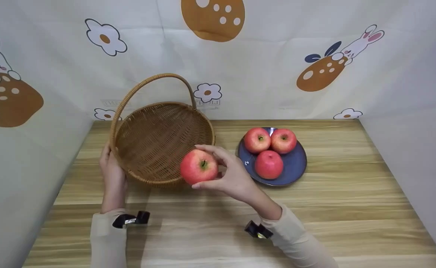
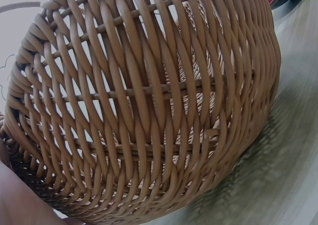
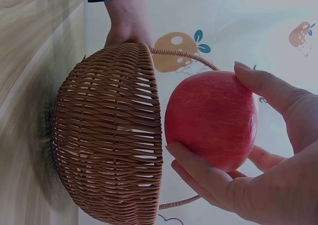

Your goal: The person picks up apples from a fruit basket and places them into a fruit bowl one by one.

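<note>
A red apple [image 1: 198, 167] with a short stem is gripped between the thumb and fingers of my right hand [image 1: 232, 176]. It overlaps the front right rim of a brown wicker basket [image 1: 158, 137] in the head view; the right wrist view shows the apple [image 3: 211, 118] just above the rim. My left hand [image 1: 113, 175] holds the basket's left side near the foot of its arched handle, its fingers partly hidden behind the wicker. The woven wall [image 2: 149, 96] fills most of the left wrist view. Inside, the basket shows only its bare weave.
Right of the basket, a dark blue plate [image 1: 296, 167] carries three red apples, among them a front one [image 1: 269, 165] without a visible stem. Both stand on a wood-grain table [image 1: 337, 208]. A cloth printed with rabbits and flowers [image 1: 270, 74] surrounds the table's back and sides.
</note>
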`<state>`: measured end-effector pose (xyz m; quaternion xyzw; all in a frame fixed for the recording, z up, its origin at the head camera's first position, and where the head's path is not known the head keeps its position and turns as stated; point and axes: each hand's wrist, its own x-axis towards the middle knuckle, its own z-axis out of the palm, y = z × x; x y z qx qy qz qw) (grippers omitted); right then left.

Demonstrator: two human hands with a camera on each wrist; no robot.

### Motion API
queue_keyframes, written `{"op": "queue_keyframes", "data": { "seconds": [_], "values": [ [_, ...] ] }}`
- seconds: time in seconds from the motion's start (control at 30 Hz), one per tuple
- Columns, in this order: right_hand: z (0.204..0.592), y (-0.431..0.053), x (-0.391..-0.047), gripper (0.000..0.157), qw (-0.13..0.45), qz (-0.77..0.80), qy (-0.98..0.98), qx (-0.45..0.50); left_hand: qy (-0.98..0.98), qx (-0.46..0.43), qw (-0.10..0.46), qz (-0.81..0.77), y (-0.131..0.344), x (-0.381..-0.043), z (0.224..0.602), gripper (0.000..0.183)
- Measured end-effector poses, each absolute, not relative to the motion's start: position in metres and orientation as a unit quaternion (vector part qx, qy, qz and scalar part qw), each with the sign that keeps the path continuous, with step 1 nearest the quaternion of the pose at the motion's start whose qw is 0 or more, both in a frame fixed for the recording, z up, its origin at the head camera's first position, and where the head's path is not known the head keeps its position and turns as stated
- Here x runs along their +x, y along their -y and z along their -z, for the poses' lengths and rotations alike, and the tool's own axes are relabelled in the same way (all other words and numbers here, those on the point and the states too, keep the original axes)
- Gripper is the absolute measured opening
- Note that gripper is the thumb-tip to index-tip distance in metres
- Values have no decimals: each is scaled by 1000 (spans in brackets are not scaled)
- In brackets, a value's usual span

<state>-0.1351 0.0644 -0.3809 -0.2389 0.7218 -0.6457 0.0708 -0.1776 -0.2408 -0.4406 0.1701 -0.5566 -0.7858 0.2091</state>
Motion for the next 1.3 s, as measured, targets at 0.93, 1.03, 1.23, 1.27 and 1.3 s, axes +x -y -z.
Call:
{"op": "queue_keyframes", "data": {
  "seconds": [0.93, 1.03, 1.23, 1.27, 1.3],
  "values": [
    [383, -85, -130, 82, 57, 643, -734, -209, 551, 160, 215, 790, 239, -176, 441, 45],
    [383, -88, -130, 82, 56, 641, -738, -205, 537, 156, 214, 800, 239, -176, 441, 44],
    [384, -92, -130, 82, 57, 638, -742, -200, 530, 158, 213, 805, 240, -177, 440, 45],
    [384, -92, -130, 82, 57, 638, -742, -200, 530, 160, 212, 805, 240, -177, 440, 46],
    [384, -93, -130, 82, 56, 638, -742, -200, 530, 161, 211, 805, 240, -177, 440, 46]
  ]
}}
